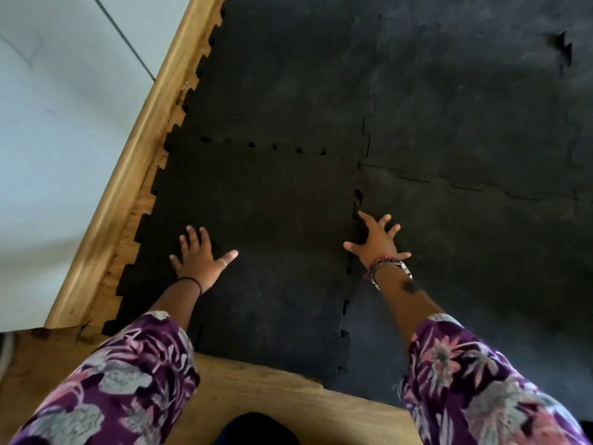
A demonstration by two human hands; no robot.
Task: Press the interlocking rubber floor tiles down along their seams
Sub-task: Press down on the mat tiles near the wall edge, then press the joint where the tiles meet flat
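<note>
Here, black interlocking rubber floor tiles (288, 91) with toothed puzzle edges cover most of the wooden floor (282, 390), and the long vertical seam (354, 220) between the near-left tile and its right neighbour serves as the landmark. The right hand (377, 240) lies flat on that seam, fingers spread wide, holding nothing; its thumb sits on the tile left of the seam and its fingertips point up along it, just below a small lifted gap in the joint. The left hand (200, 256) rests palm down, fingers splayed and empty, well to the left of the seam on the near-left tile. Farther left of the seam, the tile's jagged edge meets a light wooden baseboard (134, 162) under a white wall (57, 139). Both arms wear purple floral sleeves (128, 374).
</note>
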